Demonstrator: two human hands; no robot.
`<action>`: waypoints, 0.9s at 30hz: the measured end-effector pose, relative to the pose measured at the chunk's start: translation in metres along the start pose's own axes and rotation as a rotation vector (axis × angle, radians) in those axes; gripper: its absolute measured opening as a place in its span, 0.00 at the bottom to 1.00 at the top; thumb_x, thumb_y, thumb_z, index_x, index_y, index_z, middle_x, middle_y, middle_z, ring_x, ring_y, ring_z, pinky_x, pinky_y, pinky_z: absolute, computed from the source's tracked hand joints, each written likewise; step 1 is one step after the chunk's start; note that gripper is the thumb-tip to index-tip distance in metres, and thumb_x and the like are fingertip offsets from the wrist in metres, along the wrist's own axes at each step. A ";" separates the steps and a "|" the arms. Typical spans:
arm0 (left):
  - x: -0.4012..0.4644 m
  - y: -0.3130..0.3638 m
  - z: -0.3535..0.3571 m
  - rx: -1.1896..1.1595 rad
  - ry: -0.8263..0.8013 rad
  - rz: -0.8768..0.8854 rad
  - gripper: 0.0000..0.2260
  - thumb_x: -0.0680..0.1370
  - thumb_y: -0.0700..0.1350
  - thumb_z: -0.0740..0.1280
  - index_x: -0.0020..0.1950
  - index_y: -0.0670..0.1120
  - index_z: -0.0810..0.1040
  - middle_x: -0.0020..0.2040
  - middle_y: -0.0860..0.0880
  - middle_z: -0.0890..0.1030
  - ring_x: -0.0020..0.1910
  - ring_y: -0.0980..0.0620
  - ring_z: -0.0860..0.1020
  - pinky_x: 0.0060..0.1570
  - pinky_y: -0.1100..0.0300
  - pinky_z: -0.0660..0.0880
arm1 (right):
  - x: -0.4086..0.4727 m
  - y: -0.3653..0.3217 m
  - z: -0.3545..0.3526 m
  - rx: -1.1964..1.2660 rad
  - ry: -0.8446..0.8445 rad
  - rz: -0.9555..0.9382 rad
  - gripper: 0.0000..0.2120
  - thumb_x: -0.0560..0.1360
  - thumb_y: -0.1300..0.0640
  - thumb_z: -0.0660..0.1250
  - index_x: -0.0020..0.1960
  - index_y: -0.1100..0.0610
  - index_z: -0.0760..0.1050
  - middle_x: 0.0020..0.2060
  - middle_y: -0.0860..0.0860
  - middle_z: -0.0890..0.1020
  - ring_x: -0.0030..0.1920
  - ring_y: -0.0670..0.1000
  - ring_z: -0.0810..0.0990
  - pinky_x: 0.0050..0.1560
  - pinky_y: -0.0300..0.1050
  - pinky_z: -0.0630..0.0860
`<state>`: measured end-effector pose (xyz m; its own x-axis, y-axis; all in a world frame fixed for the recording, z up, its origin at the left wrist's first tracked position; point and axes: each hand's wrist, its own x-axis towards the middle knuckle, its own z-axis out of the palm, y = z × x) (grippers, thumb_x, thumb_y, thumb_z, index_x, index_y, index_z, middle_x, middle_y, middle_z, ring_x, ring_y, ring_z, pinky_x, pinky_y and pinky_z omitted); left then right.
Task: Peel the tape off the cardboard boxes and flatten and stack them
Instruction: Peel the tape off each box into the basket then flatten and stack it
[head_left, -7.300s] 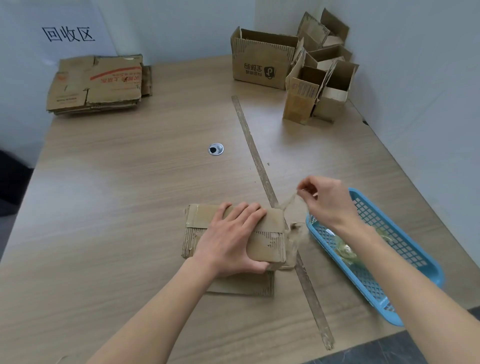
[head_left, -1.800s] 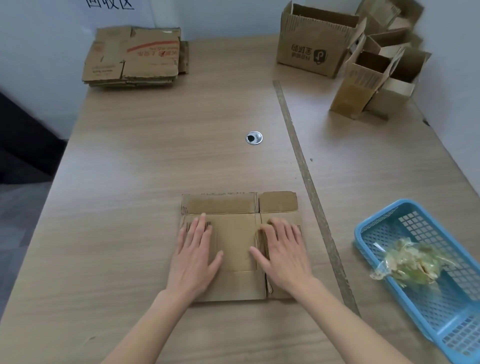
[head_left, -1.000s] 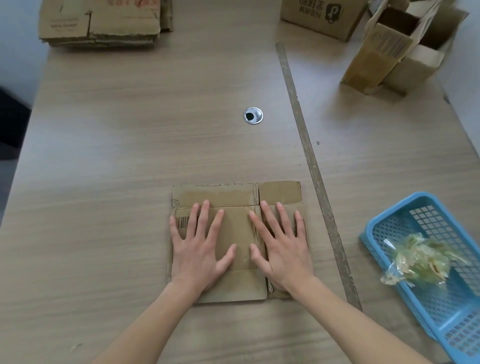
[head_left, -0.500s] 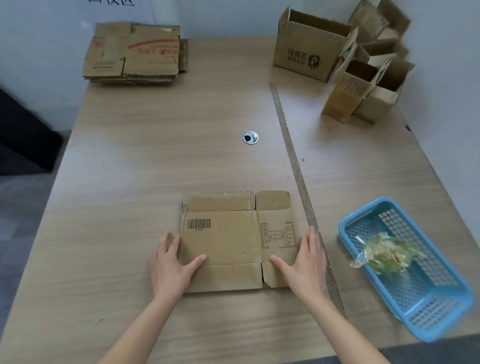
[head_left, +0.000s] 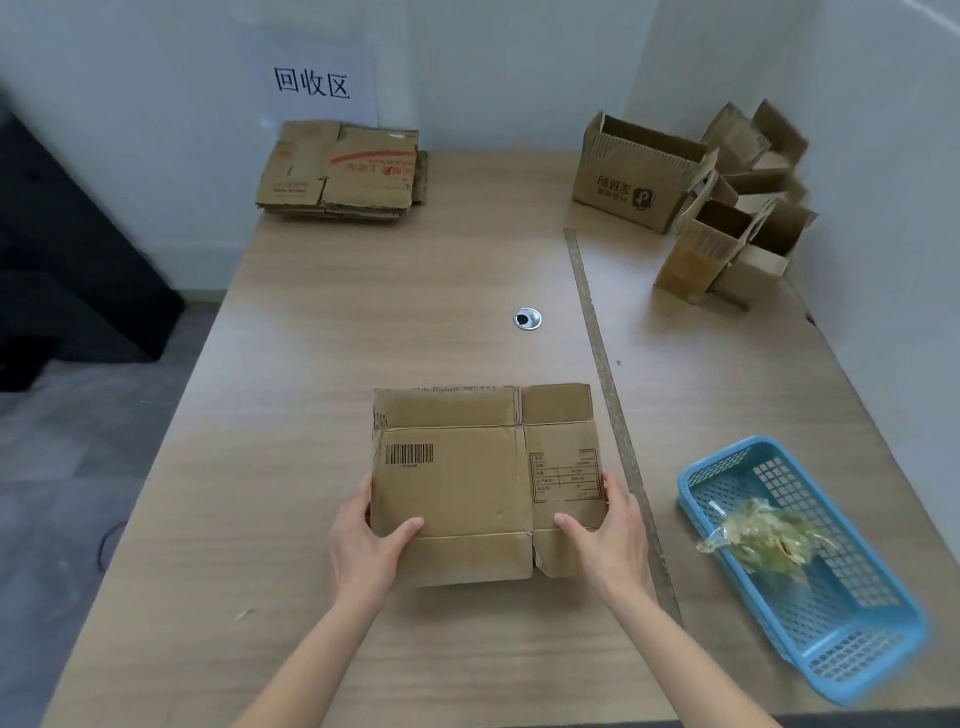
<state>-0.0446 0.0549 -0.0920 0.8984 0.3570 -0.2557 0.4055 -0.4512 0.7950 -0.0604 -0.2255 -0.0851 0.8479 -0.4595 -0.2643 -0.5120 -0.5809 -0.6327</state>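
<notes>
A flattened cardboard box (head_left: 478, 478) with a barcode and a printed label lies near the table's front middle. My left hand (head_left: 363, 545) grips its left edge, thumb on top. My right hand (head_left: 605, 535) grips its right edge the same way. A stack of flattened boxes (head_left: 340, 174) sits at the far left corner under a wall sign. Several open, unflattened boxes (head_left: 696, 208) stand at the far right.
A blue plastic basket (head_left: 831, 618) holding crumpled peeled tape (head_left: 758, 535) sits at the front right, partly over the table edge. A metal cable grommet (head_left: 527, 318) and a seam strip (head_left: 608, 374) mark the tabletop. Walls close the far and right sides.
My hands stopped pressing flat on the box, slid out to its two side edges and took hold of it. The view has tilted up toward the far stack.
</notes>
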 end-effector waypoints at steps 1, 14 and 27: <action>0.000 0.010 -0.011 -0.003 0.014 0.022 0.39 0.67 0.45 0.83 0.75 0.49 0.73 0.63 0.46 0.81 0.60 0.46 0.78 0.63 0.47 0.75 | -0.002 -0.013 -0.006 0.013 0.011 -0.036 0.44 0.71 0.49 0.79 0.80 0.53 0.61 0.71 0.54 0.72 0.70 0.55 0.73 0.67 0.51 0.70; 0.014 0.143 -0.271 -0.124 0.360 0.363 0.39 0.69 0.51 0.82 0.76 0.54 0.69 0.62 0.57 0.76 0.60 0.55 0.74 0.61 0.57 0.73 | -0.063 -0.296 -0.068 0.173 0.087 -0.548 0.42 0.72 0.44 0.77 0.80 0.51 0.61 0.63 0.50 0.73 0.62 0.52 0.75 0.57 0.52 0.78; 0.003 0.118 -0.590 -0.073 0.665 0.454 0.41 0.70 0.53 0.81 0.78 0.48 0.67 0.68 0.49 0.77 0.65 0.49 0.76 0.66 0.50 0.75 | -0.234 -0.549 0.013 0.334 0.064 -0.853 0.45 0.70 0.47 0.79 0.80 0.54 0.61 0.57 0.43 0.69 0.58 0.45 0.72 0.57 0.40 0.71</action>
<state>-0.0935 0.4853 0.3257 0.6753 0.5740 0.4632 -0.0077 -0.6224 0.7826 0.0239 0.2094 0.3145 0.9060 -0.0062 0.4232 0.3584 -0.5206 -0.7750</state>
